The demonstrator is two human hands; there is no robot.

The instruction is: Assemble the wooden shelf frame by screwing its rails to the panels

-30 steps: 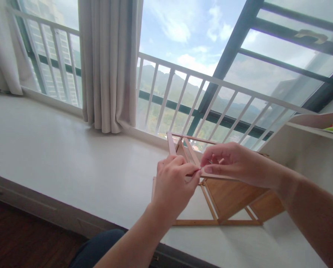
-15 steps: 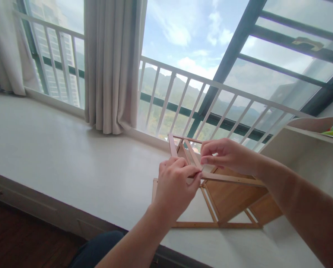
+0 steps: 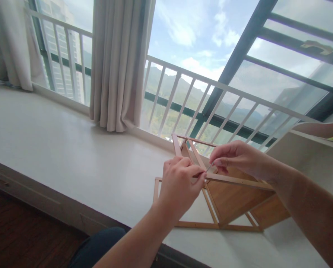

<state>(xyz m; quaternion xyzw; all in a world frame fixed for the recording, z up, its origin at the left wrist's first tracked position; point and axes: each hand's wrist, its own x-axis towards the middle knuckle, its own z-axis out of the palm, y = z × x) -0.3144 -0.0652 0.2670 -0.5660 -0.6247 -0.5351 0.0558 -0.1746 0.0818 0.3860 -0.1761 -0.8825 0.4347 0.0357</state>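
Note:
A light wooden rack [image 3: 228,197] of thin slats and brown panels lies tilted on a white window ledge [image 3: 71,156]. My left hand [image 3: 180,184] pinches the near corner where two slats meet. My right hand [image 3: 236,158] holds a small thin metal piece [image 3: 209,168] between thumb and forefinger, its tip touching that same corner. Both hands sit close together over the rack's top edge.
A beige curtain [image 3: 121,63] hangs at the window behind. A white railing [image 3: 200,96] runs along the glass. A white shelf unit [image 3: 308,149] stands at the right. Dark wood floor [image 3: 21,234] lies below the ledge.
My right hand has shifted slightly right and opened its pinch so the thin metal piece shows at the corner. The view has drifted a little to the left.

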